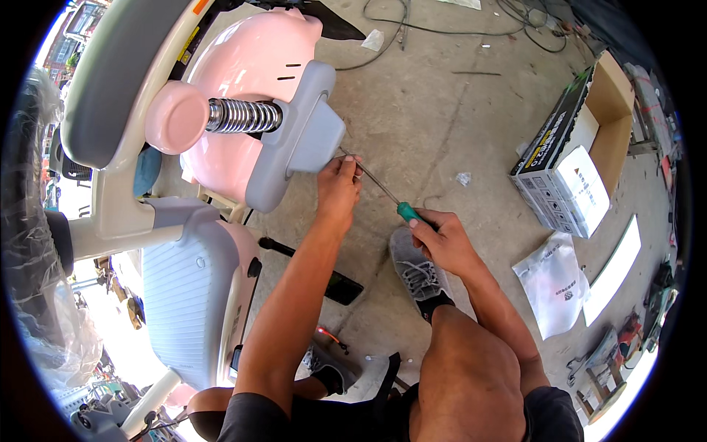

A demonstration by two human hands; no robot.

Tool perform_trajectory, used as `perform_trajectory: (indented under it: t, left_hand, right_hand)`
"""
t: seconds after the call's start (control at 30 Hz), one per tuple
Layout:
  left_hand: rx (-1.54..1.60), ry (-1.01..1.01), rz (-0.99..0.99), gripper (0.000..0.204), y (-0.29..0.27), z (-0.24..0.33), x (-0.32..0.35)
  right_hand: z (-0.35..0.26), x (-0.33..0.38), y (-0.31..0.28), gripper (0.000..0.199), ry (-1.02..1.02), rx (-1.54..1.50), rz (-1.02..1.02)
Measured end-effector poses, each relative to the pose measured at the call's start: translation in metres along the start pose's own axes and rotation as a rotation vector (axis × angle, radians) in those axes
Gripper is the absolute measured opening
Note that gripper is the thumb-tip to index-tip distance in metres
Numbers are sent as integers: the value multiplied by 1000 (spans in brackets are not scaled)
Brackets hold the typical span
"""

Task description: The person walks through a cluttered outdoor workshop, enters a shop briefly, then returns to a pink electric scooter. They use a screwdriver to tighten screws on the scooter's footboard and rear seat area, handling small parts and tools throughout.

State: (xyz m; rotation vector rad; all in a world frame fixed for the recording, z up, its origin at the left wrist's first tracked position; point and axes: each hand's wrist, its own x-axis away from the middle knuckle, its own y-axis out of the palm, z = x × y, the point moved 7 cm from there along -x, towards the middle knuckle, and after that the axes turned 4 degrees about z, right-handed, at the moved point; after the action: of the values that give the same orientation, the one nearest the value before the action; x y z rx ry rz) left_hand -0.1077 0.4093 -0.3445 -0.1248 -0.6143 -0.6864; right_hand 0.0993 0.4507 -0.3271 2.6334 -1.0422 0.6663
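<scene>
1. The right hand [442, 239] is closed around the green handle of a long screwdriver [383, 193]; its grip is clamped on this handle.
2. The thin metal shaft of the screwdriver goes up and to the left, and its tip reaches the lower edge of the grey plastic cover [302, 140] of a pink scooter [243, 66].
3. The left hand [340, 184] is near the tip; its fingers are together and pinch the shaft just beside the grey cover.
4. A chrome spring [243, 116] lies between the grey cover and a round pink cap [175, 116].
5. The person squats on the concrete floor [442, 96]; a grey sneaker [416, 272] is just below the right hand.
6. An open cardboard box [574, 155] stands well apart on the right, and a white plastic bag [556, 283] lies near it on the floor.
7. A black flat object [342, 287] lies on the floor between the forearms.
</scene>
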Motion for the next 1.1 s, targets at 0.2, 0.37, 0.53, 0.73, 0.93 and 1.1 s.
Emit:
perform_trajectory:
  t: [0.2, 0.37, 0.53, 0.73, 0.93, 1.1]
  left_hand:
    - [10, -7, 29, 18, -2, 0, -2]
    - [106, -27, 9, 19, -1, -4, -4]
    - [219, -24, 15, 18, 1, -8, -7]
    - [351, 9, 16, 16, 1, -13, -10]
    - [422, 8, 15, 16, -1, -17, -12]
    - [513, -64, -19, 18, -3, -22, -11]
  right_hand:
    - [-4, -2, 2, 32, 7, 12, -16]
    - [-10, -4, -1, 30, -24, 120, -2]
    - [-16, -6, -1, 28, -88, 175, 34]
    - [-16, -7, 0, 24, -132, 205, 70]
    - [-26, -6, 2, 23, -156, 295, 103]
    - [-27, -4, 4, 25, -191, 310, 163]
